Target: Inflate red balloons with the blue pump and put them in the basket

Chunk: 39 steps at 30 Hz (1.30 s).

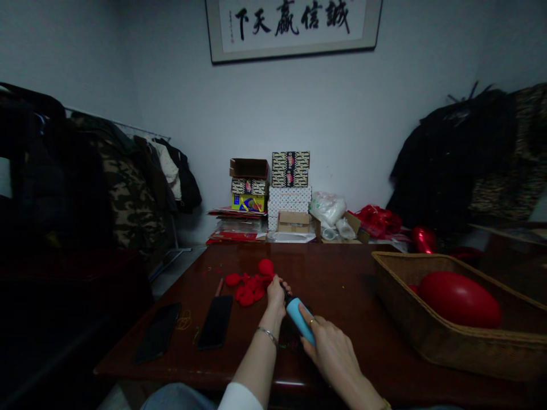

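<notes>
My left hand (277,293) is closed around the black nozzle end of a balloon pump, pinching the neck of a small, slightly filled red balloon (265,267) there. My right hand (333,344) wraps the light blue body of the balloon pump (299,320), which slants down toward me. Just left of my left hand lies a pile of limp red balloons (249,291) on the brown table (333,279). How the balloon's mouth sits on the nozzle is hidden by my fingers.
At right stands a wicker basket (421,344) holding a large inflated red balloon (459,299). Two dark phones (216,323) and yellow rubber bands (183,322) lie at left. Stacked boxes (290,199) and a bulky plastic bag (328,208) line the far wall. Clothes racks flank the table.
</notes>
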### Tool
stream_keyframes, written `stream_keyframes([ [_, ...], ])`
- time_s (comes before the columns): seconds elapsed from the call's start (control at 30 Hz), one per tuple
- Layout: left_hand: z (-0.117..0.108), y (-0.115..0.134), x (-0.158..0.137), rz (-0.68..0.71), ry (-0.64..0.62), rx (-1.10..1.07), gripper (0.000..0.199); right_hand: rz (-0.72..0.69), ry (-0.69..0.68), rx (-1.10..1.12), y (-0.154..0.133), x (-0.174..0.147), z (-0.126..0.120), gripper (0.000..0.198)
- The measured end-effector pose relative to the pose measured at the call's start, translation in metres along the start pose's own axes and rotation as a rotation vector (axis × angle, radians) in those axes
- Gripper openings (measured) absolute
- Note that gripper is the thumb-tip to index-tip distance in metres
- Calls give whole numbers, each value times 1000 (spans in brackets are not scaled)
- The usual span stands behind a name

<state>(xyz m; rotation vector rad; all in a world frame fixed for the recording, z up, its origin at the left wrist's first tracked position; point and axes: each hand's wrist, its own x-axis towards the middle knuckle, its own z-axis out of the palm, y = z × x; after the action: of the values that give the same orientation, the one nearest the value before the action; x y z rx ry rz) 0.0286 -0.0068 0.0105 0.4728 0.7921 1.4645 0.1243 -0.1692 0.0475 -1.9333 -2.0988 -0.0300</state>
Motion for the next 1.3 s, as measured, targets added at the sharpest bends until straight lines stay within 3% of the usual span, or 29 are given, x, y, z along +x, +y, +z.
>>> stream_keyframes([
  [0.17, -6, 9, 8, 10, 40, -31, 25, -25, -9, 32, 5, -13, 3, 61],
  [0.57, -13, 23, 19, 42, 75, -48, 29, -59, -4, 163, 52, -61, 20, 61],
  [0.83, -16, 21, 17, 51, 87, -45, 26, -26, -60, 155, 38, -50, 8, 60],
  [1.03, -11, 21, 10, 29, 69, -22, 26, -31, 18, 97, 24, -37, 8, 59],
  [1.3, -4, 10, -1, 7, 21, -19, 29, -22, 21, 71, 4, -15, 1, 59],
])
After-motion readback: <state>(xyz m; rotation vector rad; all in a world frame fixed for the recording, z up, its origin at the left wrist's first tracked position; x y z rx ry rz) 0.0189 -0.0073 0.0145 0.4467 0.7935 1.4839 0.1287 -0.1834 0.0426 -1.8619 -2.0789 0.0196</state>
